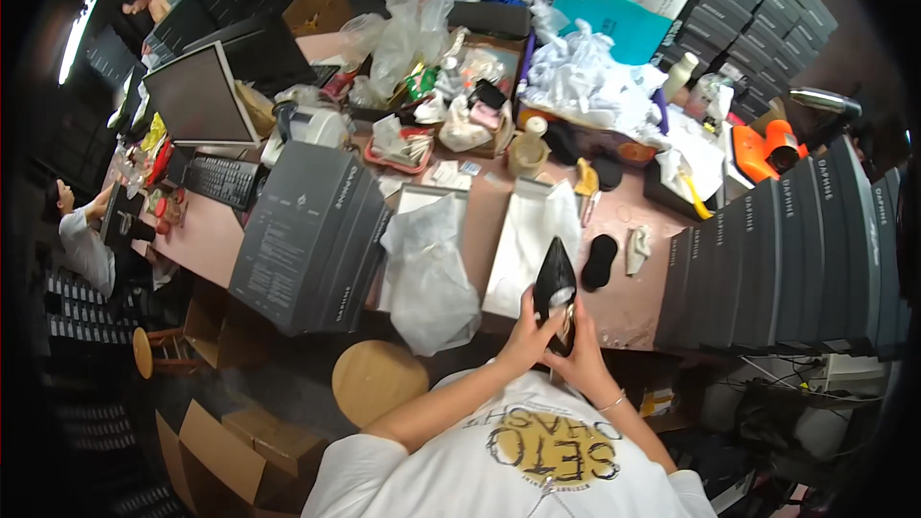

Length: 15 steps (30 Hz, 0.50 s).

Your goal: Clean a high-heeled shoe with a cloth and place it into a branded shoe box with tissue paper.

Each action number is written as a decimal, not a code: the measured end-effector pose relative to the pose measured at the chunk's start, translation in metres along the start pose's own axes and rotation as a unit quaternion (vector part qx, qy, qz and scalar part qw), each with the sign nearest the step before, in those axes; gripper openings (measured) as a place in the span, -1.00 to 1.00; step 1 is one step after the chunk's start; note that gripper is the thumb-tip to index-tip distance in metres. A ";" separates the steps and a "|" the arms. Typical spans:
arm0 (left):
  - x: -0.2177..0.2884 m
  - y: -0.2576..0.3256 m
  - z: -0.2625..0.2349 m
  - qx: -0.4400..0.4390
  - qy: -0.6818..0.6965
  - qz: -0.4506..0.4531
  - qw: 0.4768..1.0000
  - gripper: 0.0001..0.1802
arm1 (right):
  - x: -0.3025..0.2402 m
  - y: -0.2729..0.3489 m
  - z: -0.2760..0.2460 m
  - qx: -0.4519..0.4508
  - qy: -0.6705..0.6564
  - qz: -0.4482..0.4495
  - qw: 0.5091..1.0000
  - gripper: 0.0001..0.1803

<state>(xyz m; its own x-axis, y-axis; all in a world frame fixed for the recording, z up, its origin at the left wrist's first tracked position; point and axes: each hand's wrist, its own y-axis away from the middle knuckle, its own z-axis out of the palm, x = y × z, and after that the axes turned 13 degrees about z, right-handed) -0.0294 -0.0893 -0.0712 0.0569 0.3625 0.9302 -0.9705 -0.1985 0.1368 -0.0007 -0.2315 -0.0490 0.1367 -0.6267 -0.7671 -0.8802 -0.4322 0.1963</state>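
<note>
Close in front of my chest, a black pointed-toe shoe (554, 273) is held with its toe directed away from me. My left hand (523, 341) grips its left side, thumb laid across the shoe's opening. The right side is held by my right hand (581, 357), its fingers curled along the shoe. Just beyond them lies an open box (501, 273) lined with white tissue paper (542, 230). A second open box (408, 194), left of it, has crumpled translucent paper (432, 273) spilling over its near edge. Right of the shoe are a black oval pad (600, 261) and a crumpled whitish cloth (637, 249).
Grey shoe boxes (767, 254) line the table's right side; more grey boxes (302, 230) stand left. Behind are a bin of crumpled white paper (585, 72), a jar (528, 149) and an orange tool (767, 149). A round stool (380, 384) stands below left. Another person (91, 235) sits far left.
</note>
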 end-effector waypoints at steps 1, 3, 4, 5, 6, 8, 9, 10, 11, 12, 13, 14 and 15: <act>-0.008 0.002 -0.002 -0.056 -0.009 0.008 0.998 -0.22 | 0.015 0.007 -0.003 0.018 -0.011 0.020 1.000 0.16; -0.006 -0.002 -0.012 -0.089 0.088 -0.145 0.981 -0.29 | 0.044 0.026 -0.015 -0.040 -0.142 0.135 0.980 -0.01; -0.009 -0.011 -0.026 -0.103 -0.073 -0.040 0.991 -0.33 | 0.054 0.037 -0.022 -0.076 -0.283 0.194 0.936 -0.10; -0.014 -0.024 -0.040 -0.113 -0.230 0.068 0.964 -0.38 | 0.064 0.050 -0.030 -0.113 -0.418 0.246 0.867 -0.19; -0.013 -0.047 -0.054 -0.083 -0.204 0.060 0.974 -0.39 | 0.070 0.059 -0.036 -0.150 -0.546 0.289 0.772 -0.28; 0.000 -0.090 -0.060 -0.032 -0.172 0.053 0.983 -0.41 | 0.065 0.076 -0.050 -0.141 -0.584 0.266 0.754 -0.55; 0.011 -0.114 -0.055 -0.013 -0.165 0.072 0.984 -0.42 | 0.062 0.079 -0.056 -0.120 -0.584 0.252 0.762 -0.57; 0.015 -0.133 -0.053 -0.032 -0.201 0.066 0.977 -0.42 | 0.062 0.084 -0.056 -0.102 -0.580 0.251 0.768 -0.53; 0.014 -0.155 -0.051 -0.051 -0.236 0.062 0.968 -0.42 | 0.060 0.082 -0.058 -0.100 -0.599 0.231 0.760 -0.53; 0.002 -0.180 -0.062 -0.049 -0.251 0.054 0.965 -0.42 | 0.057 0.085 -0.055 -0.098 -0.618 0.218 0.749 -0.52; -0.005 -0.207 -0.076 -0.046 -0.268 0.046 0.961 -0.43 | 0.054 0.086 -0.052 -0.098 -0.638 0.204 0.736 -0.51; -0.015 -0.230 -0.083 -0.047 -0.296 0.035 0.953 -0.47 | 0.051 0.086 -0.050 -0.071 -0.627 0.213 0.746 -0.50; -0.026 -0.242 -0.091 -0.045 -0.322 0.017 0.946 -0.50 | 0.045 0.086 -0.048 -0.061 -0.647 0.213 0.730 -0.51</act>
<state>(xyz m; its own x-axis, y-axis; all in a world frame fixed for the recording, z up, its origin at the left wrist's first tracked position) 0.1826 0.0326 -0.1596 0.1282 -0.2781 0.9520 -0.9887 -0.1113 0.1006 -0.0484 -0.3279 -0.0368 -0.7499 0.3820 -0.5402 -0.6604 -0.4801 0.5773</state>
